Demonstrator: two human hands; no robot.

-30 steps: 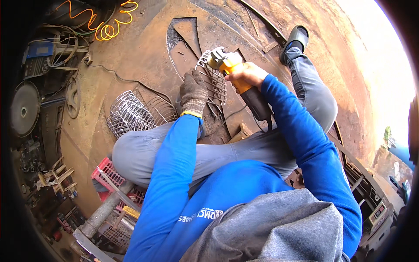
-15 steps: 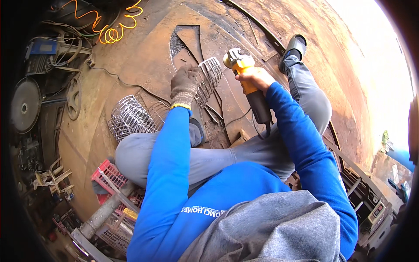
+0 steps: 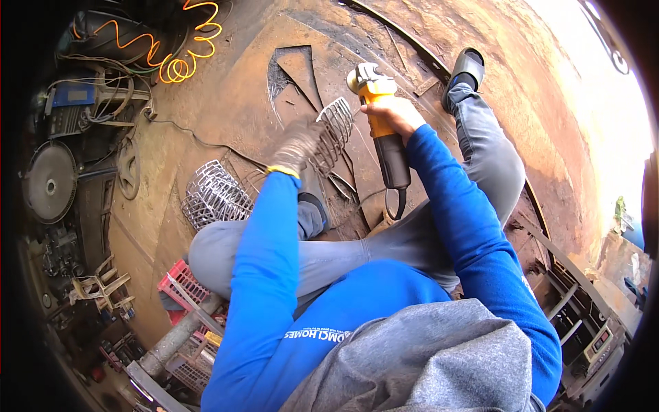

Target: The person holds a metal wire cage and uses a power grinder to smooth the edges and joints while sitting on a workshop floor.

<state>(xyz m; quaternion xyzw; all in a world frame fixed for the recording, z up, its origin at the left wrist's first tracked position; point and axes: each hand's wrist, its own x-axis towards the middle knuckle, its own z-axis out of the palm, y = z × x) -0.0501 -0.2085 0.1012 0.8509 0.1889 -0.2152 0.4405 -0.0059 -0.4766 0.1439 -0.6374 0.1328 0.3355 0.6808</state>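
My right hand (image 3: 395,113) is bare and wrapped round the yellow body of an angle grinder (image 3: 392,161). The grinder's head points away from me, and its cord hangs from the black rear end near my leg. My left hand (image 3: 298,143), in a dark knit glove with a yellow cuff, is at the left side of a row of bent metal bars (image 3: 336,125). Motion smears its fingers, so their grip cannot be made out. The bars stand a short way left of the grinder. A pile of similar bent metal pieces (image 3: 216,196) lies left of my left forearm.
Ahead on the rusty floor lies a metal sheet with a triangular cutout (image 3: 298,72). A dark power cord (image 3: 199,141) crosses the left side. An orange coiled hose (image 3: 175,65), a round blade (image 3: 51,182) and a red crate (image 3: 184,285) are further left. My slippered foot (image 3: 469,69) rests ahead right.
The grinder has moved slightly away from me and left. My gloved left hand has shifted a little toward me and blurred. The whole view has tilted slightly.
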